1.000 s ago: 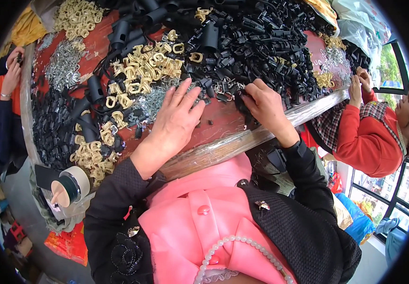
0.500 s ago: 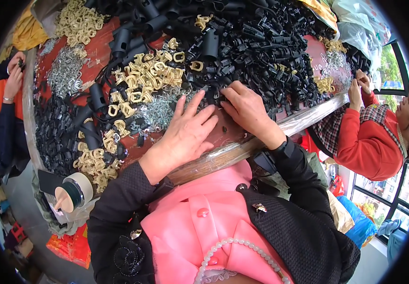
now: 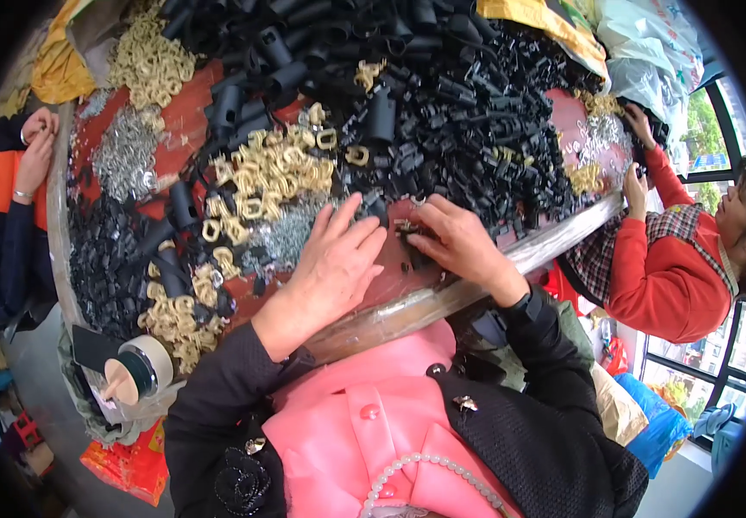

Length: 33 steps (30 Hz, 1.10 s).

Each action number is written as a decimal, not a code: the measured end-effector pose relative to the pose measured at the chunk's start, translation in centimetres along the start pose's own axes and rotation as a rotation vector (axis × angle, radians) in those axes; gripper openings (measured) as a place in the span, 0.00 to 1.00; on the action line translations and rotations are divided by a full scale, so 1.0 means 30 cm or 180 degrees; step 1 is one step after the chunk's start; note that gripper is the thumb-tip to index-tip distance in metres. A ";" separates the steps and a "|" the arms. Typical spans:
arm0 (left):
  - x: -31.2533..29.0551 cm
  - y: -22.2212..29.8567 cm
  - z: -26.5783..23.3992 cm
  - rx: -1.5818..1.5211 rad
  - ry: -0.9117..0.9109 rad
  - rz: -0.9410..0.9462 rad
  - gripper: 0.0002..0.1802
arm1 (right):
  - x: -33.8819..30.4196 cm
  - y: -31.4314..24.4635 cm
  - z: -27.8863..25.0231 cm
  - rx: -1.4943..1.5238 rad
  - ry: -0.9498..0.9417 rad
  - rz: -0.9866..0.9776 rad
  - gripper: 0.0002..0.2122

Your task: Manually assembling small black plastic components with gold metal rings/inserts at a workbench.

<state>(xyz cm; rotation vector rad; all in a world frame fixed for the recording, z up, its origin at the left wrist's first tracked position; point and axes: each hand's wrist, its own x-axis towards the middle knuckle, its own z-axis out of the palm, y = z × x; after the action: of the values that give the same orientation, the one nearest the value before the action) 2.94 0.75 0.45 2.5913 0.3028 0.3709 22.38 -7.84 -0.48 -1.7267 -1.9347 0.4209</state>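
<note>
My left hand (image 3: 328, 263) rests over the table's near part with its fingers stretched out and apart. Its fingertips are beside a pile of small silver metal pieces (image 3: 286, 235) and close to a black part (image 3: 376, 205). Just right of it, my right hand (image 3: 457, 243) has thumb and fingers closed on a small black plastic part (image 3: 407, 228), whose exact shape is partly hidden by the fingers. Cream-coloured square rings (image 3: 273, 173) lie heaped beyond my left hand. A large heap of small black plastic parts (image 3: 459, 138) spreads beyond my right hand.
A wooden rim (image 3: 373, 311) edges the red tabletop. Black tubes (image 3: 278, 47) pile at the far side. A cup-like container (image 3: 147, 363) and a dark flat box (image 3: 95, 350) stand at the left corner. Co-workers sit at both sides, one in red sleeves (image 3: 662, 276).
My right hand has drawn back toward the near edge, and a small black part now shows at its fingertips. The right co-worker's far arm has reached farther away.
</note>
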 end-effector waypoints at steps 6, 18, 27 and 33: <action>0.016 -0.008 -0.009 0.0187 0.0016 -0.0098 0.22 | 0.062 -0.021 0.061 -0.0650 0.0262 0.0006 0.07; 0.021 -0.045 -0.045 0.0446 0.0485 -0.0316 0.21 | 0.006 0.005 0.051 -0.0428 0.0294 0.0047 0.04; 0.159 -0.141 -0.110 0.0702 0.0985 -0.0395 0.16 | 0.007 0.003 0.043 0.0182 0.0379 0.0350 0.04; 0.240 -0.195 -0.116 0.0703 0.1022 -0.0414 0.12 | 0.004 -0.014 0.026 0.0301 -0.0037 0.0099 0.04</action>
<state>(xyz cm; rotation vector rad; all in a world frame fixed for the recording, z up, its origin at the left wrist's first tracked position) 7.75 9.29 1.86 2.7008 0.6536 0.7453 21.59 -7.70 -0.87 -1.6991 -1.8674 0.5264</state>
